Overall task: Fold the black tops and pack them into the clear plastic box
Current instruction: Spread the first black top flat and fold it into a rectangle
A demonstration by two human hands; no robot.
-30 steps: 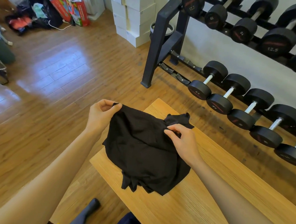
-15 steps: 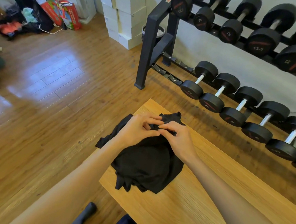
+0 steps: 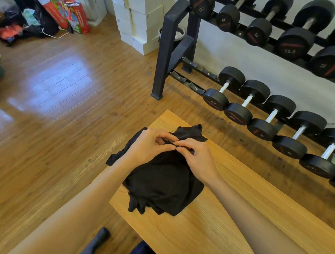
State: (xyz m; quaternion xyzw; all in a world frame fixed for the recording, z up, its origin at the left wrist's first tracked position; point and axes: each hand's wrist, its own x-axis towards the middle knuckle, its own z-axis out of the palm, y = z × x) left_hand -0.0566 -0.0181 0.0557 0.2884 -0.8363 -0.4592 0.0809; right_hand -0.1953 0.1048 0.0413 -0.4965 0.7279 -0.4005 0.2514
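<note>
A crumpled black top [image 3: 162, 182] lies on the near left end of a wooden table [image 3: 225, 220], with part of it hanging over the left edge. My left hand [image 3: 149, 145] and my right hand [image 3: 194, 156] meet over its upper part, fingertips touching. Both pinch a fold of the black fabric between fingers and thumb. The clear plastic box is not in view.
A black dumbbell rack [image 3: 165, 53] with several dumbbells [image 3: 237, 108] stands beyond the table along the wall. White boxes [image 3: 142, 16] are stacked at the back. Bags and clothes [image 3: 41, 19] lie on the wooden floor at far left. A dark shoe [image 3: 97, 241] shows below the table edge.
My left hand, which held the top's left edge out wide a second ago, has come in to meet my right hand at the middle, doubling the fabric over. Since then the hands have barely moved.
</note>
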